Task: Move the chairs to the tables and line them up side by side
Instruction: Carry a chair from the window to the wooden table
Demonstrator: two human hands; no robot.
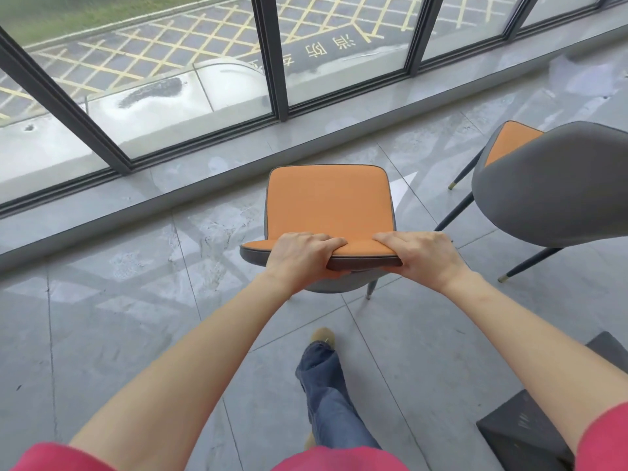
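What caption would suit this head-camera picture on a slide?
Both hands, left and right, grip the backrest top of an orange-seated chair beside a second chair near the windows.

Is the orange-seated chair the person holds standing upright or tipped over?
Upright: the orange-seated grey-backed chair has its seat facing up, and both hands, left and right, grip its backrest top. Whether its legs touch the floor: cannot tell.

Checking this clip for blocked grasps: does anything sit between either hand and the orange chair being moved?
No. The left hand and right hand both grip the top edge of the orange-seated grey-backed chair directly. A second grey-backed chair stands apart to its right. No table clearly shows, so the path there cannot be judged.
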